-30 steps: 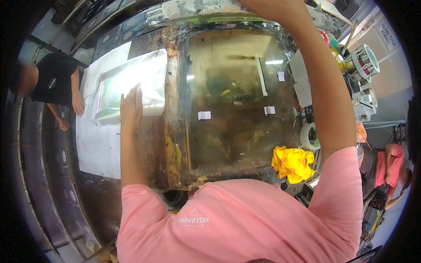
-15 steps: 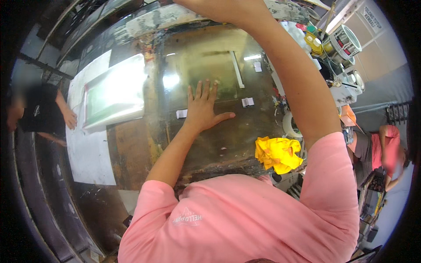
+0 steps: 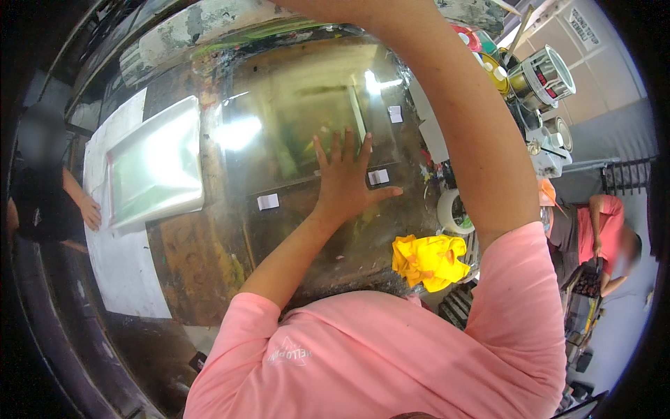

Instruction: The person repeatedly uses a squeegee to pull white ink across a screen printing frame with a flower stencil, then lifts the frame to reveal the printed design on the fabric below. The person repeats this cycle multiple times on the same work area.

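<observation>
My left hand is spread over a shiny, see-through sheet on the dark worktable, palm down with its thumb pointing right. Nothing is gripped in it. Just beyond the fingers, a thin pale strip lies along the sheet's right part. Small white tabs, one left of my hand, another beside its thumb, and a third farther back, sit around the sheet. My right arm reaches far forward; only part of my right hand shows at the top edge, its fingers cut off.
A stack of clear plastic sheets rests on white paper at the left, near a person's hand. At right are a crumpled yellow cloth, a tape roll and paint cans. Another person is at far right.
My left hand has slid right across the sheet, closer to the tab by its thumb. My right hand has gone farther past the top edge. The whole view has shifted slightly.
</observation>
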The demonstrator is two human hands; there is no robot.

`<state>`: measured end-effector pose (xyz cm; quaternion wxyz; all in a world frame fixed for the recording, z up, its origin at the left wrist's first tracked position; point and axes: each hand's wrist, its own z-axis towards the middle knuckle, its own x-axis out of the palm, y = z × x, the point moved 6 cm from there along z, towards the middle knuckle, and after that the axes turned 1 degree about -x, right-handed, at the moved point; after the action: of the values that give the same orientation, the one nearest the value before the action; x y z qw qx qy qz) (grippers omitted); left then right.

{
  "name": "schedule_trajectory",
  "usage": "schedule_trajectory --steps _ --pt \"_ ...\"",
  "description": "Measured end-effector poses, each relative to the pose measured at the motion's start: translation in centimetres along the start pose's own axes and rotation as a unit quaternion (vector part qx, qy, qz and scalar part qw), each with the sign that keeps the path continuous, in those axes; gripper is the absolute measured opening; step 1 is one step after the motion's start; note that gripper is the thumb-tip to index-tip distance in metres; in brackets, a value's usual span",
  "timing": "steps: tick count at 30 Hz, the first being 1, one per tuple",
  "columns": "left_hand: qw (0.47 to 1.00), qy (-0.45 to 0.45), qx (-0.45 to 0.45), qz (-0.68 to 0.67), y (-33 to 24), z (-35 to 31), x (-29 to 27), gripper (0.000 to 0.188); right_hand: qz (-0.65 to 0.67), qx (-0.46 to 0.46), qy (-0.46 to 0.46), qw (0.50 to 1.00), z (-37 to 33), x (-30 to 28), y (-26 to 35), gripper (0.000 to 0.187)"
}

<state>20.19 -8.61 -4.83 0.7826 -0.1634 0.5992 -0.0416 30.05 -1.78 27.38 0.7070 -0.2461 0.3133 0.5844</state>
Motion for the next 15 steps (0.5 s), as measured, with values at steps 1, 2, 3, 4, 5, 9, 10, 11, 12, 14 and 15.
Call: schedule_trajectory --steps 1,2,3,4,5,9,10,11,12,14,15 --pt "1.0 0.005 0.001 0.0 -0.1 0.1 -0.1 0.128 -0.004 -0.003 -0.015 1.0 0.1 0.0 -0.1 0.062" --pt "1.0 -0.004 0.006 -0.002 -0.1 0.0 -0.1 0.128 -0.009 -0.005 -0.031 0.999 0.2 0.0 -0.1 0.062" --pt "1.0 -0.012 0.01 -0.004 -0.1 0.0 -0.1 0.128 0.0 -0.001 -0.019 1.0 0.4 0.1 -0.3 0.062" --pt "1.0 -0.021 0.015 -0.005 -0.2 -0.1 -0.1 0.128 0.008 0.004 -0.009 1.0 0.5 0.1 -0.3 0.062" --pt "1.0 -0.019 0.015 -0.006 -0.2 -0.1 -0.2 0.128 0.017 0.009 0.002 1.0 0.6 0.2 -0.3 0.062" --pt "1.0 -0.021 0.017 -0.013 -0.3 -0.2 -0.2 0.127 -0.034 0.015 0.016 0.999 0.5 -0.2 -0.2 0.063" --pt "0.999 -0.025 0.017 -0.015 -0.2 -0.3 -0.2 0.127 -0.032 0.016 0.021 0.999 0.6 -0.2 0.0 0.064" --pt "0.999 -0.025 0.013 -0.02 -0.2 -0.4 -0.2 0.127 -0.03 0.017 0.026 0.999 0.6 -0.3 0.5 0.065" --pt "0.999 -0.026 0.009 -0.024 -0.2 -0.4 -0.1 0.126 -0.023 0.072 0.071 0.995 0.6 -0.3 0.3 0.065" --pt "0.999 -0.041 0.005 -0.026 -0.2 -0.7 -0.3 0.125 -0.016 0.139 0.138 0.981 0.7 -1.1 1.8 0.066" --pt "0.998 -0.055 0.01 -0.023 -0.4 -0.6 -0.5 0.124 -0.024 0.153 0.158 0.975 0.6 -1.6 2.1 0.067"
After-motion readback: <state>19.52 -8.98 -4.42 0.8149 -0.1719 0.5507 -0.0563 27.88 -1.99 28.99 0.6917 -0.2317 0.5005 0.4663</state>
